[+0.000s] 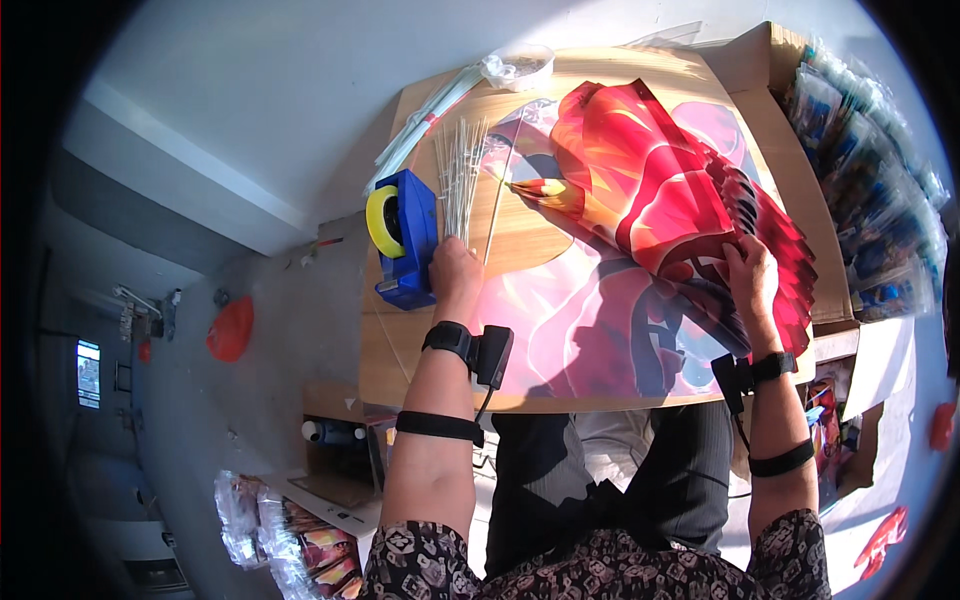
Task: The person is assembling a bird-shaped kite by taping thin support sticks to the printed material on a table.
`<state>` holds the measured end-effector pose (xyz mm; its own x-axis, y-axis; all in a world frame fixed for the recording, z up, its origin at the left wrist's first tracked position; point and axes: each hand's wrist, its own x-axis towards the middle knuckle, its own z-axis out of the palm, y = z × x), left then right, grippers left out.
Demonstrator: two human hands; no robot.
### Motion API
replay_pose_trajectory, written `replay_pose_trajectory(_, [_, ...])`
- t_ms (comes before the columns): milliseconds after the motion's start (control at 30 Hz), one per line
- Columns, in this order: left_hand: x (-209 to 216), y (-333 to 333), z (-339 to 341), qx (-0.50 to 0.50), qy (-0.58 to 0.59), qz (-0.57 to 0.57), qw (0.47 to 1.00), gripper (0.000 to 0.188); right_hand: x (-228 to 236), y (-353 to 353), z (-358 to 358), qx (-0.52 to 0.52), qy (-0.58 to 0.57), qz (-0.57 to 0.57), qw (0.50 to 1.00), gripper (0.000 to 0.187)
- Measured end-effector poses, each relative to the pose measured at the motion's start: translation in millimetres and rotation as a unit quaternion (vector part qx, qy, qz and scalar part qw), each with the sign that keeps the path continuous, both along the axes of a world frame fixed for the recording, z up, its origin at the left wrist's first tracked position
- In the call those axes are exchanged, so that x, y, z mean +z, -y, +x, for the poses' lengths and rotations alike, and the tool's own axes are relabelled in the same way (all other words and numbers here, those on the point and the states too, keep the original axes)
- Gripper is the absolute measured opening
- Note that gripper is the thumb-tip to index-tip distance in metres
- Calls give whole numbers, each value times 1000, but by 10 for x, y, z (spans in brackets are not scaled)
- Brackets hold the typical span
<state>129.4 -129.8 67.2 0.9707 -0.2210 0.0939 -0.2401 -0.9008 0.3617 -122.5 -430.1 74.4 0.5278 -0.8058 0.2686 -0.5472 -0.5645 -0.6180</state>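
A bundle of thin pale sticks point(460, 185) lies on the left part of the table, and my left hand point(457, 272) is closed at its lower end. One longer stick point(497, 195) slants just to the right of the bundle. Beside that hand stands a blue tape dispenser point(415, 235) with a yellow roll of tape point(382, 222). A large red bird-shaped printed sheet point(665, 190), with a yellow beak-like tip pointing left, spreads over the right half. My right hand point(752, 275) pinches its lower right part, near the feather-edged side.
Beneath everything is a wooden table point(385, 340), with a paler printed sheet point(560, 335) on it. Farther back are a white bowl point(520, 72) and long white strips point(425, 125). To the right, a cardboard box point(800, 165) adjoins many clear plastic packets point(875, 190).
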Motion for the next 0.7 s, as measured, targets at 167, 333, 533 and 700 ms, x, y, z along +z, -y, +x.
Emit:
replay_pose_trajectory(167, [91, 66, 73, 23, -31, 68, 997, 21, -175, 210, 118, 7, -95, -57, 994, 21])
replay_pose_trajectory(333, [80, -9, 87, 50, -18, 32, 998, 19, -133, 189, 132, 32, -97, -82, 991, 20])
replay_pose_trajectory(533, [48, -186, -188, -88, 69, -7, 994, 8, -77, 77, 8, 35, -63, -62, 995, 27])
replay_pose_trajectory(700, [37, -537, -774, -263, 117, -41, 957, 6, 95, -325, -150, 113, 118, -190, 968, 38])
